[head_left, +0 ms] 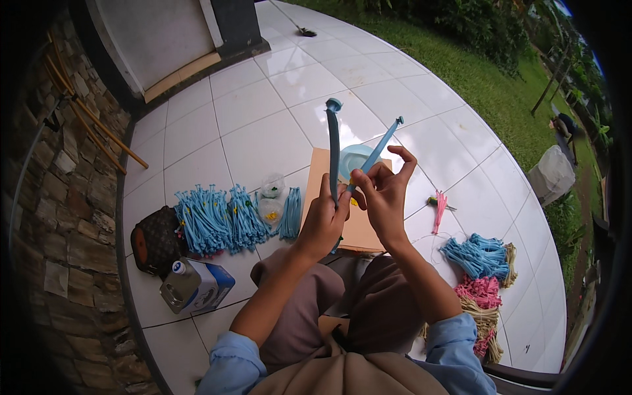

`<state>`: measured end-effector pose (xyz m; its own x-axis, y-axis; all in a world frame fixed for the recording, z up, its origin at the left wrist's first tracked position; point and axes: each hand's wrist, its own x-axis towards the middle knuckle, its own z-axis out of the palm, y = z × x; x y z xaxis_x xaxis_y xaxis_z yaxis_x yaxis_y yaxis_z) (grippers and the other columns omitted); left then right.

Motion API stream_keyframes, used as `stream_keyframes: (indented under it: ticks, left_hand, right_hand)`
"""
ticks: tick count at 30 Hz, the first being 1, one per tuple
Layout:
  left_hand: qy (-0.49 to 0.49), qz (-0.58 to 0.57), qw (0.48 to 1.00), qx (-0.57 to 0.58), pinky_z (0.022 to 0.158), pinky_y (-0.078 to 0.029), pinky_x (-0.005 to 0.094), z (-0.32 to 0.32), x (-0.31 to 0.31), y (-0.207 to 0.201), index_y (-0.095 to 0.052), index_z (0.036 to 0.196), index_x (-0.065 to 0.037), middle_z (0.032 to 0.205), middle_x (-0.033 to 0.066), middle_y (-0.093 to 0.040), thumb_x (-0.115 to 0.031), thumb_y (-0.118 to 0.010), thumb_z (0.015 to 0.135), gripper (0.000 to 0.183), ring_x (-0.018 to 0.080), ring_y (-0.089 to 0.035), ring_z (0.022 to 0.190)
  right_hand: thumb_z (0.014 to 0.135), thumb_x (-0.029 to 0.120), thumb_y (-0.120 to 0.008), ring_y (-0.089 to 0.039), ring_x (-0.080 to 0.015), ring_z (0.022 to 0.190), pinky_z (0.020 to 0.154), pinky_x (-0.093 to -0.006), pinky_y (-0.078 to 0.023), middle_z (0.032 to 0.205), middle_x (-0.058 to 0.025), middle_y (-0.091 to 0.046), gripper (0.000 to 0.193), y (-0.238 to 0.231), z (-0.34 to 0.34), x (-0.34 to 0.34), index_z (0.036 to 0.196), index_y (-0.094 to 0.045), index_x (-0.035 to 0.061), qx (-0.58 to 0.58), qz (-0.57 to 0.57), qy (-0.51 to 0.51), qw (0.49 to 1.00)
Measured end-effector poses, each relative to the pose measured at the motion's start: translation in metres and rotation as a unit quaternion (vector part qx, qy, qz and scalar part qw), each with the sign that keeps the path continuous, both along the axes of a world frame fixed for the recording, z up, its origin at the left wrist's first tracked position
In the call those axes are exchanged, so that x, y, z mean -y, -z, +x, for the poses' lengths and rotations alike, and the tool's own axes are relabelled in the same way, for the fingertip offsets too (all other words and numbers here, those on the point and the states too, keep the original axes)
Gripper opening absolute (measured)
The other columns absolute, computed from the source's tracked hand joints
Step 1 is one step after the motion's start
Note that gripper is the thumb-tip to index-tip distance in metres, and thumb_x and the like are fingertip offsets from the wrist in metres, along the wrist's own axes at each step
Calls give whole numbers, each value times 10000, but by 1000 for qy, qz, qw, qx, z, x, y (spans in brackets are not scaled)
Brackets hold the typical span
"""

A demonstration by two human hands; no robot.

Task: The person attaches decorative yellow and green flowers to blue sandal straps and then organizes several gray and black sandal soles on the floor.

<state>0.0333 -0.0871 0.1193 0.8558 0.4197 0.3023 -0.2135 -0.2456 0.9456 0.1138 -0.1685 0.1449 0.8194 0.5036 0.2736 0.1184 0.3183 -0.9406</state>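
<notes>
My left hand (322, 225) is closed around a dark blue strap (334, 145) that stands upright, with a knob-like end at its top. In a pinch, my right hand (385, 204) grips a light blue strap (383, 145) tilted to the upper right; it too ends in a small knob. The two hands nearly touch, and a small yellow bit (351, 186) shows between their fingers. Below them lies a cardboard sheet (316, 191), and a pale blue round dish (354, 153) sits at its far edge, partly hidden.
Bundles of blue straps (205, 220), clear bags (271, 209), a dark bag (158, 240) and a jug (196, 288) lie left on the tiles. To the right are a pink strand (440, 212) and blue (480, 255), pink (479, 291) and beige bundles (484, 316).
</notes>
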Motion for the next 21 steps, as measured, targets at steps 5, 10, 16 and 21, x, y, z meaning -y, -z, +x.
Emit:
stream_keyframes:
  ticks: [5,10,16,21]
  left_hand:
    - [34,-124,991,39,580,-413,270,-6,-10,12,-290,992,-41,730,91,-563,-38,-472,879,214,132,-540,647]
    - [-39,-159,982,98,737,-423,231,-33,-41,-1,-253,1060,-75,812,94,-559,6,-538,837,371,125,-549,786]
    - [-237,-90,920,300,844,-384,322,-84,-113,-18,-289,1072,-100,813,49,-530,-12,-611,788,438,150,-520,883]
    - [-296,-68,891,339,901,-411,466,-115,-187,-30,-294,1078,-115,746,34,-453,-106,-570,844,362,207,-573,820]
  right_hand:
    - [801,44,-603,-434,-64,547,455,-192,-380,631,-18,-455,531,-3,3,-11,1156,-207,39,48,-14,28,998]
    - [797,60,-612,-530,-97,586,558,-217,-408,639,-62,-558,511,-33,5,-58,1136,-232,30,130,-13,23,991]
    - [870,173,-535,-589,-142,619,578,-233,-447,698,-127,-625,432,-35,-9,-141,1158,-252,19,60,-44,-141,987]
    - [923,279,-439,-605,-148,613,586,-253,-478,677,-135,-639,334,58,-30,-170,1098,-439,-6,36,-377,-357,854]
